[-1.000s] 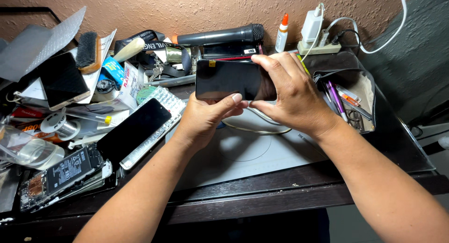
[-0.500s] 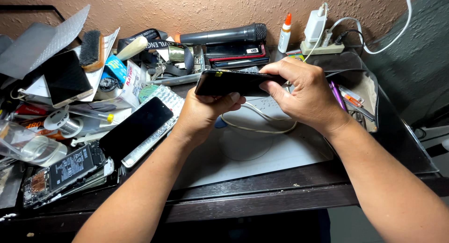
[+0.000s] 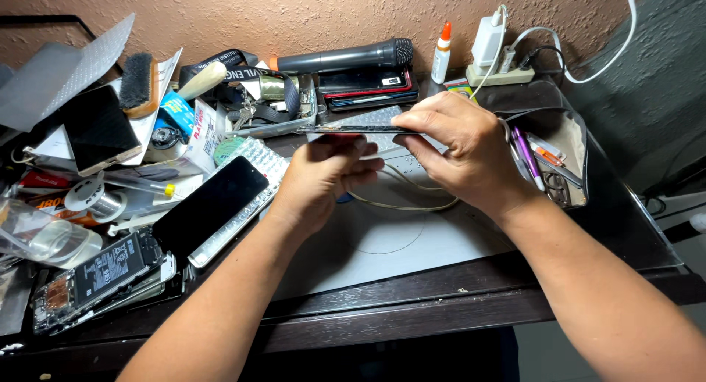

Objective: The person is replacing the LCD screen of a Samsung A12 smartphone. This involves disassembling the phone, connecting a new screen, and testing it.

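Seen edge-on, the dark smartphone (image 3: 360, 130) shows only a thin sliver, pinched between left hand (image 3: 323, 177) and right hand (image 3: 460, 150) fingertips.

Both bare forearms reach forward and converge. The left hand (image 3: 323, 177) is raised palm-up, fingers curled inward with the thumb on top. The right hand (image 3: 460, 150) sits knuckles-up beside it, fingers pinched together toward the left.

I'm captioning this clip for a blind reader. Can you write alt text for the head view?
Two hands, left and right, hold a thin dark phone edge-on above a cluttered desk. A microphone, glue bottle and opened phone lie around.
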